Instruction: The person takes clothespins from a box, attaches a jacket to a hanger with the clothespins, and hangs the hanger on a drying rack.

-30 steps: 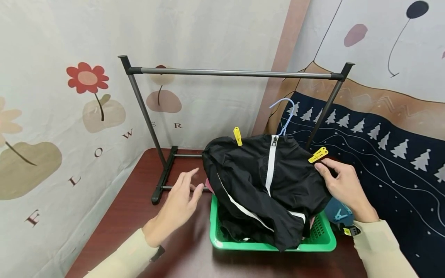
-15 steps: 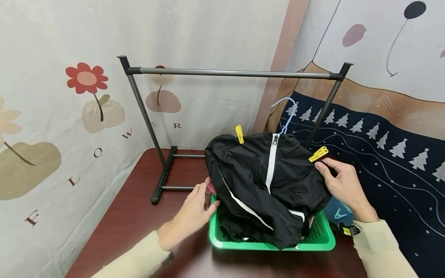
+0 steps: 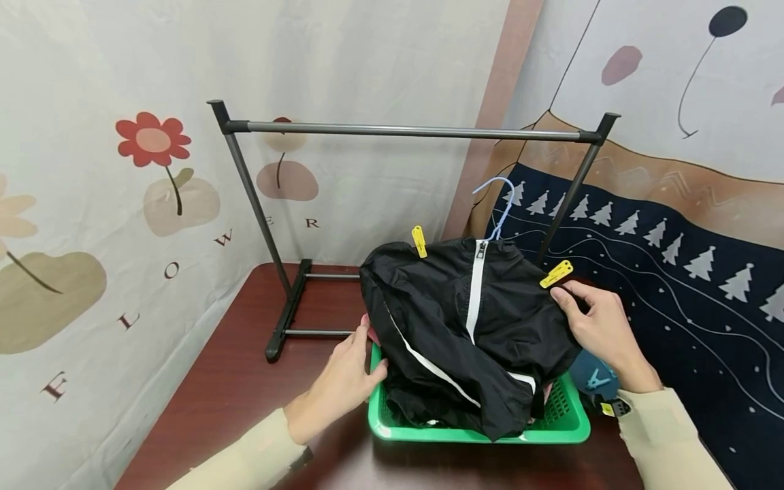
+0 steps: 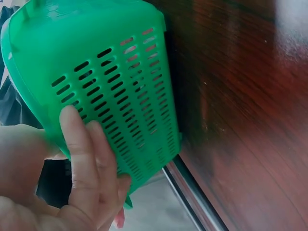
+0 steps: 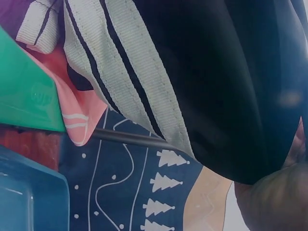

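Observation:
A black jacket point(image 3: 527, 320) with a white-edged zip lies draped over a green plastic basket point(image 3: 429, 434), on a hanger whose light blue hook point(image 3: 507, 204) rises from the collar. Two yellow clothespins point(image 3: 419, 241) stand at its shoulders. My right hand point(image 3: 603, 330) pinches the shoulder on the right, just below the second yellow clothespin point(image 3: 556, 274). At the basket's left edge is my left hand point(image 3: 337, 378). The left wrist view shows its fingers point(image 4: 79, 149) laid along the slotted outer wall, with the thumb over the rim.
A dark metal clothes rack point(image 3: 404, 129) stands behind the basket on the reddish-brown table point(image 3: 208, 408). Pink cloth point(image 5: 79, 113) hangs over the basket's edge. Right of the basket is a blue container point(image 3: 578, 371) with a light blue clothespin point(image 3: 597, 381). Printed curtains point(image 3: 380, 61) surround the table.
My left hand has moved right, from open air above the table to the basket's left rim, and grips it there. The right hand keeps its hold on the jacket's shoulder.

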The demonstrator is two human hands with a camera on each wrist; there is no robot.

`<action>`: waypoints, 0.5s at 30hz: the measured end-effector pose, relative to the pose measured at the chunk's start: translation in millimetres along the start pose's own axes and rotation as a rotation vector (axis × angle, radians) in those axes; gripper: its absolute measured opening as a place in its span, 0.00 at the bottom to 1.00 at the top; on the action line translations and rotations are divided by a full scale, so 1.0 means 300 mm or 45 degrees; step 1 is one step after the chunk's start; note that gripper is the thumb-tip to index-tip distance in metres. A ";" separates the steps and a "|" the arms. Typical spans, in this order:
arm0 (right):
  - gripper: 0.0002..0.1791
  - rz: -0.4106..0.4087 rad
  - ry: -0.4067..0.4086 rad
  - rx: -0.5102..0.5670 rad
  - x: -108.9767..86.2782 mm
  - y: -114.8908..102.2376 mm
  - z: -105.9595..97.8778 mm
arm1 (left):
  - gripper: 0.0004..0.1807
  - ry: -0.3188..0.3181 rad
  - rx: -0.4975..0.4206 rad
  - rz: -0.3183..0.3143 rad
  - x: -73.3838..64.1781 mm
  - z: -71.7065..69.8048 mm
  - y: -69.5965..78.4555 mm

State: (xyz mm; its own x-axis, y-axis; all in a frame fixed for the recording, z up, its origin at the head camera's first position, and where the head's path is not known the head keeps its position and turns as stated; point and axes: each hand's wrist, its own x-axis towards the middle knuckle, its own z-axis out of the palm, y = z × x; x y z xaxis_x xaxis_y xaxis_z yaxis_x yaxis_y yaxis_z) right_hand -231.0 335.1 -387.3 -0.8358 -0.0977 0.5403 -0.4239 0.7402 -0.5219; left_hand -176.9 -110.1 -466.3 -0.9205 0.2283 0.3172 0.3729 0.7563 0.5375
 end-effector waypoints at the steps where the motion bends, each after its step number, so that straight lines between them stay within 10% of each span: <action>1: 0.11 0.000 0.001 -0.003 0.000 0.000 0.001 | 0.48 0.005 -0.006 0.002 0.001 0.000 0.001; 15: 0.12 0.011 -0.004 -0.006 -0.006 -0.012 0.007 | 0.16 -0.029 -0.127 -0.118 0.013 -0.005 -0.007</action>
State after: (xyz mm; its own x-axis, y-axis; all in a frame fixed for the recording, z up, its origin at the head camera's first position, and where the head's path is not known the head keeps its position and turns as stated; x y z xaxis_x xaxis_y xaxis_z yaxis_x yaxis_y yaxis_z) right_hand -228.7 331.2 -387.7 -0.8405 -0.0936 0.5336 -0.4151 0.7442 -0.5233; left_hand -181.0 -111.9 -465.0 -0.9535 0.1748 0.2456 0.2948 0.7105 0.6389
